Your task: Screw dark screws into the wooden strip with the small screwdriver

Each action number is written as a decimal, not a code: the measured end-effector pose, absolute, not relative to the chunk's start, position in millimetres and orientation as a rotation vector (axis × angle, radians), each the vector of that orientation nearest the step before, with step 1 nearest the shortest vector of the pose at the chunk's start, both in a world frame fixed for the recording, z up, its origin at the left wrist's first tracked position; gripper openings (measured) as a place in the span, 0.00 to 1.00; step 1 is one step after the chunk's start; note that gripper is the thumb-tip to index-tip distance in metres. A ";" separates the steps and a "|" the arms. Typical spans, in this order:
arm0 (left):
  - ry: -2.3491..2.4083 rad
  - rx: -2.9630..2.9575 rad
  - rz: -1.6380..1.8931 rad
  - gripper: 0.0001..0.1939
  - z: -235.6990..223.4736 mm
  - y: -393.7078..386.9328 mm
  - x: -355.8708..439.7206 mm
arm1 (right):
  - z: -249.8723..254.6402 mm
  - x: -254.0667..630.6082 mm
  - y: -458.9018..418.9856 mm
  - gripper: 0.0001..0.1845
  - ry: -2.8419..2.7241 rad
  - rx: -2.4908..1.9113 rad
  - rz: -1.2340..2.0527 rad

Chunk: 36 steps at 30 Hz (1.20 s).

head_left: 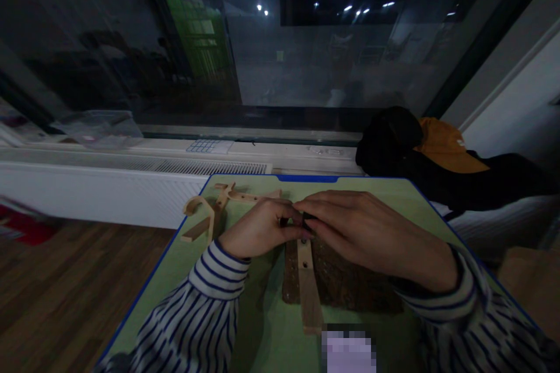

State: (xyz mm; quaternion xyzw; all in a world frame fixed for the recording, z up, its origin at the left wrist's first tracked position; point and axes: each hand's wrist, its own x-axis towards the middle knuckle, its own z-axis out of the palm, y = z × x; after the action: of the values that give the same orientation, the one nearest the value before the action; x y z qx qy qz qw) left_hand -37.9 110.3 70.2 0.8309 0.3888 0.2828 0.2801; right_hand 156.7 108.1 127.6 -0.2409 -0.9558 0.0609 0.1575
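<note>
A light wooden strip [310, 297] with holes near its far end lies over the left part of a dark brown board [350, 280]. My left hand [265, 224] is closed in a pinch at the strip's far end. My right hand [359, 227] meets it from the right, thumb and fingers pressed together at the same spot. Something small and dark shows between the fingertips of both hands, too hidden to name. A dark round fastener sits in the hole just below the fingers.
Left of my hands, joined wooden pieces [221, 210], including a curved hook, lie on the green blue-edged table [271, 326]. A blurred-out pale object [350, 352] is at the near edge. Beyond stand a radiator [109, 186], a clear box [98, 128] and an orange-brown cap [450, 145].
</note>
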 end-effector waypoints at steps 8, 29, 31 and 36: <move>1.004 2.239 0.722 0.09 69.4 110.3 -40.2 | 127.7 155.3 107.3 0.13 -2.755 -0.745 0.104; 1.124 2.206 0.744 0.10 71.5 110.6 -39.9 | 127.8 155.5 103.7 0.16 -2.756 -0.779 0.004; 1.111 2.203 0.744 0.10 70.3 111.2 -40.7 | 128.3 155.2 104.1 0.15 -2.756 -0.779 -0.009; 1.091 2.191 0.720 0.09 70.6 110.6 -40.9 | 129.2 155.6 104.6 0.14 -2.742 -0.780 -0.036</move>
State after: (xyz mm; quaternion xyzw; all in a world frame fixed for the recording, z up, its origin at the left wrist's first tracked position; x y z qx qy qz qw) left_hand -40.9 110.6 70.6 0.8217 0.4090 0.2701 0.2909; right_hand 155.6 104.6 129.2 -0.2706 -0.9517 -0.0125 0.1447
